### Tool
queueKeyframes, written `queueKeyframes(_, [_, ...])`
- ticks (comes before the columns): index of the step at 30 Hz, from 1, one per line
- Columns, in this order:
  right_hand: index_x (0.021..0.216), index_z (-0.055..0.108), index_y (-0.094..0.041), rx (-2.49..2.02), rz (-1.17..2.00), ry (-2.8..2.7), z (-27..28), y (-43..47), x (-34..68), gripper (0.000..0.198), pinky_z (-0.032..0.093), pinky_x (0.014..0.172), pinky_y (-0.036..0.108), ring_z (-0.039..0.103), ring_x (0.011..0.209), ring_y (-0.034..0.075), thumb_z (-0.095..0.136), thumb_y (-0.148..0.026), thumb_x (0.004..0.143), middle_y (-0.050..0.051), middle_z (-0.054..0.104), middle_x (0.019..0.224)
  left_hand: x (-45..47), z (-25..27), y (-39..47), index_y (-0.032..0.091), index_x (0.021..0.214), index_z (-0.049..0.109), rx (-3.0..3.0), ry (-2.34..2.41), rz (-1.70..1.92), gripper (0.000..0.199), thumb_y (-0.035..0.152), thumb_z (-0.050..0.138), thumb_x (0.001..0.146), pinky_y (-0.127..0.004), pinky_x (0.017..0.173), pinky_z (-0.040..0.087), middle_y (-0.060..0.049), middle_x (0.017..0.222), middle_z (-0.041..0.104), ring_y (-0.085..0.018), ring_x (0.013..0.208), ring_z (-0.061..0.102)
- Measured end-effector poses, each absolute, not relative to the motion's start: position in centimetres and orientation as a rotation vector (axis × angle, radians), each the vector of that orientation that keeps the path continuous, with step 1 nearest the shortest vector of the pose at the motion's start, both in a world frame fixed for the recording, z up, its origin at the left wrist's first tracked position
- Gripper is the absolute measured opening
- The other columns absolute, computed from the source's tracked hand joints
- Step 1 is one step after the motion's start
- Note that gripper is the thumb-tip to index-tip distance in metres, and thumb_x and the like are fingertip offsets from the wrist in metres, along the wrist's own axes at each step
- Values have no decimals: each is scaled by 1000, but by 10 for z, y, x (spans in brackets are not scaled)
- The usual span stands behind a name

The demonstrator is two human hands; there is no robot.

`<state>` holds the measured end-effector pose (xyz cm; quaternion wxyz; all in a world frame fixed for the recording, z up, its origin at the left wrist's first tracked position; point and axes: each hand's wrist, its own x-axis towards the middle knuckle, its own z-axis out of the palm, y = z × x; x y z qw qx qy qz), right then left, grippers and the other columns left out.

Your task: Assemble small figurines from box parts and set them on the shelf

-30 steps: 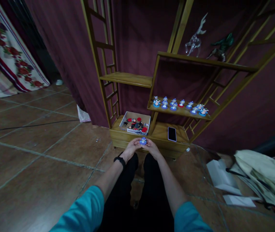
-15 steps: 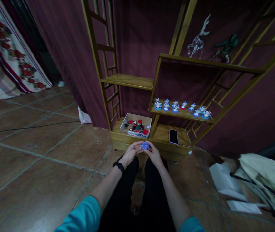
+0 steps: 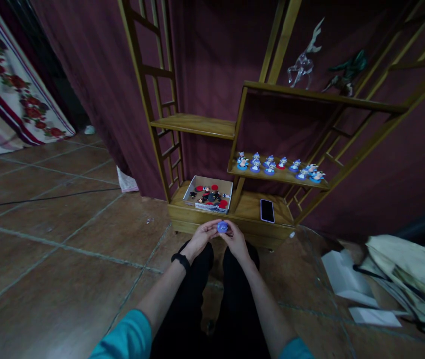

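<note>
Brown floor tiles with pale joints spread beneath the dark-trousered knees, in front of an open wooden rack. Nearest, left hand and right hand meet above the knees, fingers curled nearly together, the tips pinching a small purple figurine from either side. It is held just in front of the bottom board's front edge; which way it faces is too small to tell. At the right, a cream bag lies near white boxes on the tiles. On the bottom board, a cardboard tray of red and black pieces sits left, along the front edge; a phone lies toward the front right corner. Above, the middle shelf carries small figurines from left edge to right, blue-based ones at both front corners. Higher, the top shelf bears a clear deer statuette left of a dark green one. Maroon curtain hangs behind.
</note>
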<state>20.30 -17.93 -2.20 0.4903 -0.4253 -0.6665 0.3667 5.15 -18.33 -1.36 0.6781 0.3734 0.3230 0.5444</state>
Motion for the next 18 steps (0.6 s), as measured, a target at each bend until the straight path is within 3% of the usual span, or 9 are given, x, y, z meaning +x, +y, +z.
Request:
queueKeyframes(9, [109, 52, -24, -1127, 804, -1661, -22, -179, 200, 45, 48, 73, 31, 59, 77, 16, 64, -29, 66, 3, 59, 101, 47, -9, -182, 13, 112, 59, 862, 666, 1111, 51, 15, 72, 63, -32, 88, 39, -13, 103, 66, -20, 93, 61])
queueKeyframes(18, [110, 53, -24, -1103, 925, -1641, -22, -178, 203, 44, 49, 73, 31, 60, 75, 15, 64, -29, 68, 3, 63, 99, 46, -10, -177, 13, 110, 60, 861, 653, 1057, 44, 12, 69, 67, -30, 87, 40, -12, 105, 65, -18, 93, 61])
